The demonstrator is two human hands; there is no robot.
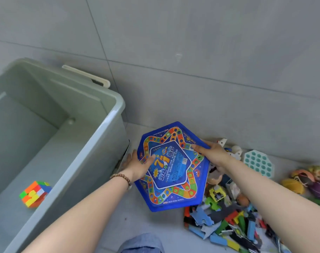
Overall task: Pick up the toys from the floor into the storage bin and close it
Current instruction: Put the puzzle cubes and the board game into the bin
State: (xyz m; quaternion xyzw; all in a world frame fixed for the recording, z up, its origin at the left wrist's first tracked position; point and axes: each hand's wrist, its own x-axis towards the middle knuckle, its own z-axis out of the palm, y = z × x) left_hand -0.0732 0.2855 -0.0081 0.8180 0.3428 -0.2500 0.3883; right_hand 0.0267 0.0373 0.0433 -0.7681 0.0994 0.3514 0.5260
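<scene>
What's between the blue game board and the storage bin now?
Head view: only the left hand, gripping the blue game board by its left edge, beside the storage bin; bare floor below.

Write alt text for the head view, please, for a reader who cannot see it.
The left hand and right hand hold a blue hexagonal game board between an open grey bin and a pile of toys on the floor. A cube lies in the bin.
</scene>
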